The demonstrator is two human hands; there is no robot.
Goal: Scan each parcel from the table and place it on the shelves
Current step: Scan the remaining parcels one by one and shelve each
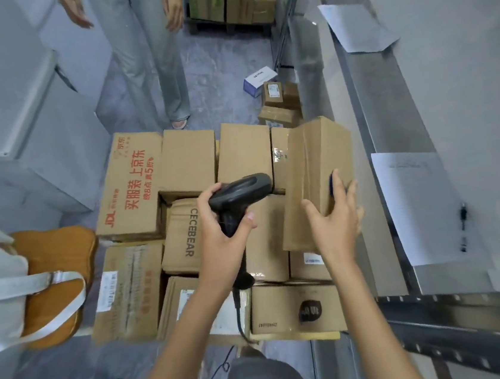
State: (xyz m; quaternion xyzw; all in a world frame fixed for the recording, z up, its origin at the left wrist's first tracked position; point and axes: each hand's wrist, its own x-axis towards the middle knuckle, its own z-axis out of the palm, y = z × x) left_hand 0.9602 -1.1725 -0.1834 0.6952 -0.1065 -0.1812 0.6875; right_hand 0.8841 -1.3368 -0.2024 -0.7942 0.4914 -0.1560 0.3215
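Risk, parcel slip: the tilted parcel (316, 178) is lifted at its far end, and its near end appears to rest on the stacked parcels (184, 228). Only one hand supports it. A loose hold would likely let it drop back onto the stack.
Risk, missed scan: no shipping label is visible on the faces turned to the camera. If the barcode lies on a hidden face, the barcode scanner (237, 197) will probably not read it until the parcel is turned.
Risk, cable snag: the scanner cable (241, 315) trails down over the front parcels and could catch a box edge during a reach to the shelf.
Left hand (223, 242): clenched round the scanner handle, fingers wrapped, thumb on the near side. The scanner head points toward the tilted parcel.
Right hand (336, 220): spread wide, thumb on the parcel's left face, fingers curled over its right edge. It grips the parcel.
Parcel location: over the right side of the stack, just beside the metal shelf (393, 142).
Desk: hidden almost wholly under the stack.
Shelf contents: paper sheets (415, 201) and a pen (464, 227).
Bystander: a second person (150, 60) stands beyond the stack, well apart from both hands.
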